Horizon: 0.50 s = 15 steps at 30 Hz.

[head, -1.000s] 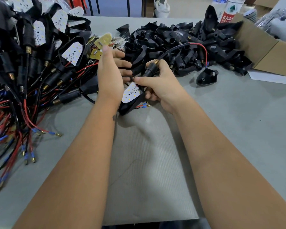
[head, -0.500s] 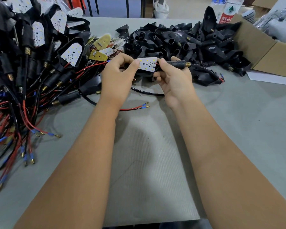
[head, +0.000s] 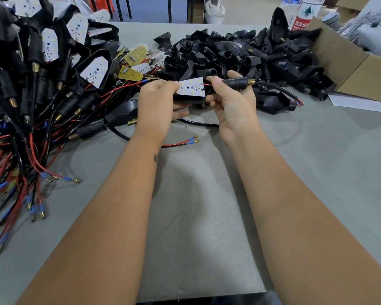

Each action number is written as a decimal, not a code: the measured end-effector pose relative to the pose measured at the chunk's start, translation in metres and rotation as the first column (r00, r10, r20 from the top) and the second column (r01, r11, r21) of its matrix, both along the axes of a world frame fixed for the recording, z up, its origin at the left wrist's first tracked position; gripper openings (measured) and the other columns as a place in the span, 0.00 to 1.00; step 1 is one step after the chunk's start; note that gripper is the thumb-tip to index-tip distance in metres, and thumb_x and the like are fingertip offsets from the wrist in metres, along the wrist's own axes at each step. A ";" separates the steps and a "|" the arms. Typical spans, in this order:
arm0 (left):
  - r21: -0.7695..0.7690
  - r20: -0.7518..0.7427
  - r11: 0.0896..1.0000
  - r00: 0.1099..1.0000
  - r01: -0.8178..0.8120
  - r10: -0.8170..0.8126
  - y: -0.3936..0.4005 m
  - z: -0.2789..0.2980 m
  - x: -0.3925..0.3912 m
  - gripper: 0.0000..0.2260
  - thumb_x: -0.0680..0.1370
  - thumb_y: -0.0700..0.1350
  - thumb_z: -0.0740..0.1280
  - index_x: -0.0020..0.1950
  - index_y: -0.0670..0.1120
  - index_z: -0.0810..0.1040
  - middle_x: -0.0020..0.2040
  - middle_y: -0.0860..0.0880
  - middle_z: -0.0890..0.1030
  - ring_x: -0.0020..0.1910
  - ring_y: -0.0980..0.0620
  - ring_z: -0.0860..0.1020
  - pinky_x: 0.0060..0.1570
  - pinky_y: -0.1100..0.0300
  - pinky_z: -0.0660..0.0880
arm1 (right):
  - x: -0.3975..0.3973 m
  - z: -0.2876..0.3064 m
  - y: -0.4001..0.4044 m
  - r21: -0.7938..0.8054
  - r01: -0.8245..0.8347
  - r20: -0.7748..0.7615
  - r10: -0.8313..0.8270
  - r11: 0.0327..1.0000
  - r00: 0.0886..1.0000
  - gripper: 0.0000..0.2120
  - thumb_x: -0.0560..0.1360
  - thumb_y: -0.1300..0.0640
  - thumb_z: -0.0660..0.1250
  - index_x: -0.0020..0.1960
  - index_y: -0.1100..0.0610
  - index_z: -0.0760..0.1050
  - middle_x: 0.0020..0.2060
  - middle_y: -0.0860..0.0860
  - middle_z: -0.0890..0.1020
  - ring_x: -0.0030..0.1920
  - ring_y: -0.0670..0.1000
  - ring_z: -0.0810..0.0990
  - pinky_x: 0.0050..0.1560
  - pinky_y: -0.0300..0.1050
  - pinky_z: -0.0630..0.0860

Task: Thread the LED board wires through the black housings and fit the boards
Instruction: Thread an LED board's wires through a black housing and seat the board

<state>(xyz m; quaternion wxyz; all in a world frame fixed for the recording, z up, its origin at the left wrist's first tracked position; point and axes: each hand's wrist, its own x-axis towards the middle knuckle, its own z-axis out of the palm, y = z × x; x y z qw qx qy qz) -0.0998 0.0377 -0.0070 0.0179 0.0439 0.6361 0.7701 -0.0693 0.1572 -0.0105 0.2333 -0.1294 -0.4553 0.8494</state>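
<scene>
Your left hand (head: 157, 102) pinches the 9 o'clock end of a white LED board (head: 191, 87), dotted with small yellow LEDs, and your right hand (head: 231, 100) closes thumb and fingers on its 3 o'clock end, where short red leads come off. The board lies face up on a black housing (head: 190, 99) held above the table (head: 317, 150), long axis running 9 to 3 o'clock; whether it is fully seated is unclear. The housing's ribbed stem with brass thread (head: 243, 81) points toward 3 o'clock past your right fingers. At 6 o'clock lie red wires with blue-sleeved terminals (head: 190, 140). Finished assemblies (head: 42, 84) pile at 9 o'clock, empty housings (head: 240, 53) at 12, a cardboard box (head: 350, 69) at 2.
</scene>
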 end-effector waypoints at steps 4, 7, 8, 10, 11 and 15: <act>0.032 0.029 0.999 0.999 -0.014 0.013 0.001 -0.001 -0.001 0.09 0.79 0.36 0.60 0.40 0.43 0.76 0.33 0.47 0.83 0.35 0.47 0.84 0.32 0.58 0.81 | 0.000 0.000 -0.001 -0.008 -0.014 -0.019 0.014 1.000 1.000 0.20 0.76 0.69 0.67 0.64 0.59 0.65 0.41 0.55 0.82 0.26 0.48 0.73 0.30 0.38 0.71; -0.026 -0.057 0.999 0.998 -0.028 0.026 0.001 -0.006 -0.004 0.10 0.80 0.39 0.62 0.39 0.44 0.74 0.39 0.46 0.84 0.36 0.49 0.84 0.32 0.61 0.79 | -0.001 0.000 -0.001 -0.022 -0.035 -0.033 0.034 0.999 0.999 0.18 0.76 0.69 0.67 0.62 0.59 0.65 0.39 0.53 0.82 0.27 0.48 0.74 0.31 0.38 0.72; -0.047 -0.097 0.998 0.995 -0.043 0.039 0.001 -0.008 -0.004 0.09 0.81 0.40 0.63 0.40 0.45 0.74 0.41 0.45 0.83 0.36 0.50 0.83 0.32 0.62 0.79 | -0.001 0.000 -0.001 -0.028 -0.040 -0.036 0.039 0.999 0.999 0.18 0.76 0.69 0.67 0.62 0.59 0.65 0.38 0.53 0.82 0.27 0.48 0.75 0.31 0.38 0.72; -0.080 -0.172 0.993 0.982 -0.092 0.077 0.002 -0.011 -0.006 0.08 0.81 0.41 0.65 0.42 0.46 0.75 0.44 0.43 0.83 0.36 0.52 0.83 0.35 0.61 0.79 | 0.000 0.000 -0.001 -0.040 -0.055 -0.034 0.053 0.998 0.998 0.19 0.76 0.69 0.67 0.64 0.60 0.65 0.39 0.53 0.82 0.27 0.48 0.75 0.32 0.39 0.73; -0.093 -0.203 0.988 0.974 -0.127 0.106 0.002 -0.013 -0.006 0.07 0.80 0.41 0.65 0.42 0.47 0.75 0.45 0.43 0.82 0.37 0.52 0.83 0.36 0.60 0.80 | 0.000 -0.001 -0.001 -0.042 -0.064 -0.029 0.063 0.997 0.998 0.20 0.76 0.69 0.67 0.64 0.60 0.65 0.40 0.54 0.82 0.28 0.49 0.76 0.32 0.39 0.73; -0.081 -0.247 0.964 0.942 -0.255 0.228 0.000 -0.015 -0.009 0.11 0.77 0.39 0.69 0.45 0.49 0.68 0.46 0.45 0.76 0.33 0.60 0.81 0.36 0.58 0.81 | 0.001 -0.001 0.000 -0.043 -0.110 -0.013 0.110 0.993 0.994 0.19 0.76 0.69 0.67 0.64 0.60 0.66 0.43 0.55 0.83 0.30 0.49 0.77 0.33 0.39 0.74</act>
